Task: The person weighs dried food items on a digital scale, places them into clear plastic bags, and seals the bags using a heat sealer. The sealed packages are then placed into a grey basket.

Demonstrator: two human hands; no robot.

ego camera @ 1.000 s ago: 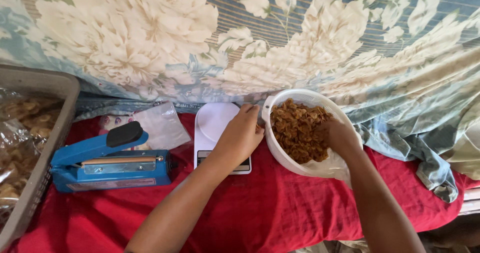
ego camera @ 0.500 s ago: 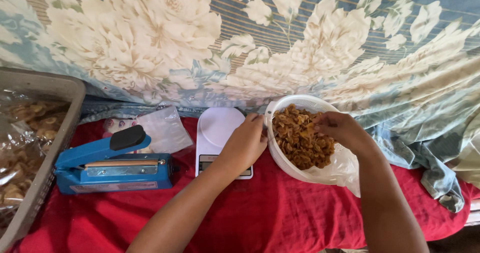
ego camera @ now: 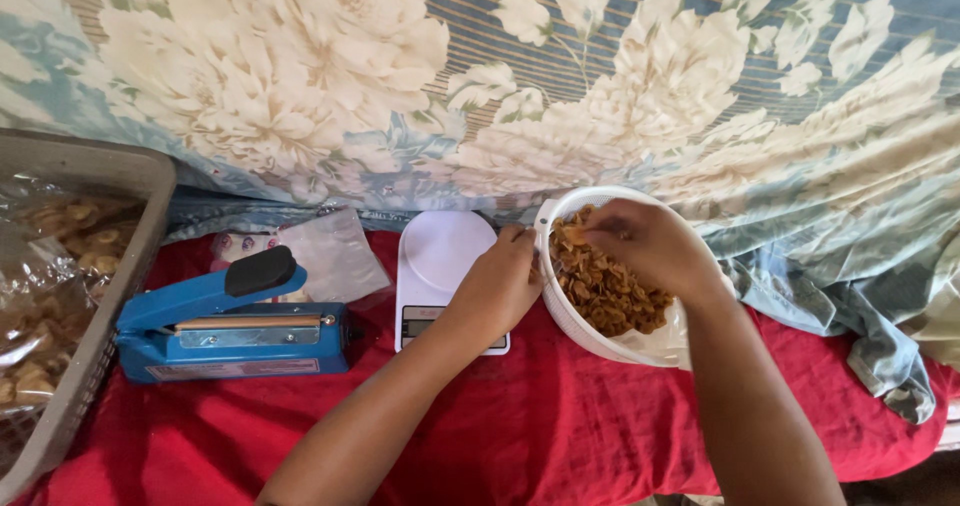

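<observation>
The person's right hand (ego camera: 645, 246) is reaching into the round white plastic colander-style bowl (ego camera: 560, 311), which is resting on the red cloth-covered worktop (ego camera: 540, 426) and is holding a heap of brown fried snack pieces (ego camera: 605, 296). The fingers are curling down over the heap and appear to be pinching a few pieces, though the exact grip is hidden behind the back of the hand. The left hand (ego camera: 495, 286) is resting at the bowl's left rim with its fingers curled together; whether it is gripping the rim or merely steadying it cannot be told. Just beside the bowl, to its left, a small white digital kitchen scale (ego camera: 445, 256) is lying with its round platform bare, partly covered by the left wrist. Further left, a blue impulse heat sealer with a black handle knob (ego camera: 235, 326) is standing closed, and clear empty plastic bags (ego camera: 325, 256) are lying behind it. At the far left, a grey plastic basket (ego camera: 110, 171) is holding clear bags already filled with similar snacks. Judged from this layout, some portions are packed, while the bowl is remaining well filled, so much of the weighing and sealing appears to be outstanding.
</observation>
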